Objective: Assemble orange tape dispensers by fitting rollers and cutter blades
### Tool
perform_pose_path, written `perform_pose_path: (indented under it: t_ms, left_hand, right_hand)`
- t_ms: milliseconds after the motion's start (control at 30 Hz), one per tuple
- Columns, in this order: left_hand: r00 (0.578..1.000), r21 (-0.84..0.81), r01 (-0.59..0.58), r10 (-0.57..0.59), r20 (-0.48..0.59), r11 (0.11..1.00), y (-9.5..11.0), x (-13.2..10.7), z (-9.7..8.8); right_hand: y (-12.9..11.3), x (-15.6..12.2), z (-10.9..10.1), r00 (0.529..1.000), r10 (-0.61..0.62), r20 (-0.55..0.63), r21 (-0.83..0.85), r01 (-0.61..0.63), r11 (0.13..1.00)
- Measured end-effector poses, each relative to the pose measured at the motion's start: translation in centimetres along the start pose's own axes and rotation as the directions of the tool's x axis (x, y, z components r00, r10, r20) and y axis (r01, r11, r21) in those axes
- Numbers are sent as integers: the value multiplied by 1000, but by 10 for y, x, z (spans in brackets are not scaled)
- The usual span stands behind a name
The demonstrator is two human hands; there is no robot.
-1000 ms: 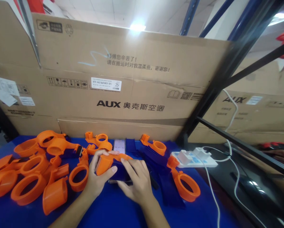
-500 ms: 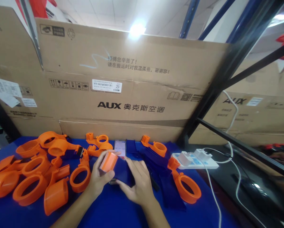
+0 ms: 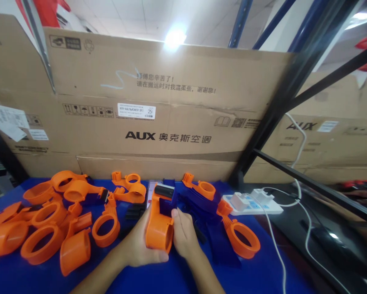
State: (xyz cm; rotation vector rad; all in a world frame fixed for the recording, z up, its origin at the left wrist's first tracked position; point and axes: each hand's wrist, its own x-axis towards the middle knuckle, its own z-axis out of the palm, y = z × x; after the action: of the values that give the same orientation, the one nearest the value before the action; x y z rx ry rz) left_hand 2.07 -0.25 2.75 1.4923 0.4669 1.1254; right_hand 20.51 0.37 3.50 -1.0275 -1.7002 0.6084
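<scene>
Both hands hold one orange plastic tape-dispenser body [image 3: 159,222] upright over the blue table [image 3: 159,277]. It has a round hollow drum at the bottom, a dark blue inner part and a black toothed strip at its top. My left hand [image 3: 139,245] wraps the drum from the left, thumb under its rim. My right hand [image 3: 185,234] grips its right side, fingers closed on it.
A pile of several orange ring-shaped parts [image 3: 45,228] covers the left of the table. More orange and dark blue parts [image 3: 232,232] lie to the right. A white power strip [image 3: 252,203] with cables sits at the right; a large cardboard box [image 3: 159,110] stands behind.
The dispenser was lying low on the table under both hands; now it is lifted and turned upright, drum toward me. The phone behind it is now mostly hidden.
</scene>
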Motion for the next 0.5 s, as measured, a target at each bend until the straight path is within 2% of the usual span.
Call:
perform_pose_path:
  t_ms: [67,167,300,400,467,500]
  left_hand:
    - [1000,52,8,-8,11,999,0,0,3]
    - [999,136,-12,17,-34,991,1,1,5]
    - [969,362,-92,167,-180,928,11,2,3]
    - [923,510,-42,229,-309,859,32,-5,-12]
    - [896,497,24,201,-395,867,54,-12,-33]
    - [868,465,54,189,-460,884,66,-15,-47]
  right_hand:
    - [0,0,2,999,27,-17,-14,-28,1000]
    - [-2,1,2,999,28,-35,-38,-30,999]
    - [-3,1,0,996,27,-87,-43,-31,999]
    - [2,1,-3,992,34,-118,-19,-37,999]
    - [5,1,-3,992,34,-117,3,-34,999]
    - [5,0,-3,992,35,-118,11,-34,999]
